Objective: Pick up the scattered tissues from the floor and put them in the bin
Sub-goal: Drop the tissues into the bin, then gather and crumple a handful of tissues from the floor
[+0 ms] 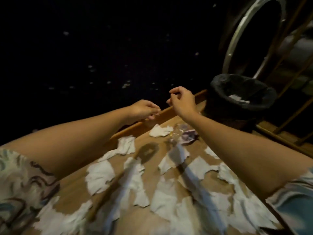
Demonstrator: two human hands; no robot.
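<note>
The head camera looks down at two bare arms that reach forward over a wooden surface [79, 187]. The left hand [144, 109] is low, near the raised wooden edge [162, 114]. Its fingers are bent downward and the fingertips [153, 116] come close together, but the picture is blurred there and I cannot tell if they pinch something or hold nothing. The right hand [182, 100] is a little higher and closer to the bin. Its fingers are curled inward, the thumb near the index finger, and no tissue is visible in it.

Many torn white tissues [100, 177] lie spread on the wood below and between the arms, some touching each other. One crumpled piece [160, 131] lies near the edge, under the hands, and beside it is a purple wrapper [188, 137]. The bin [243, 97], with a black bag as lining, stands to the right of the hands, apart from them, and some white paper [237, 98] is inside it. Behind the bin curved metal tubing [237, 41] rises.
</note>
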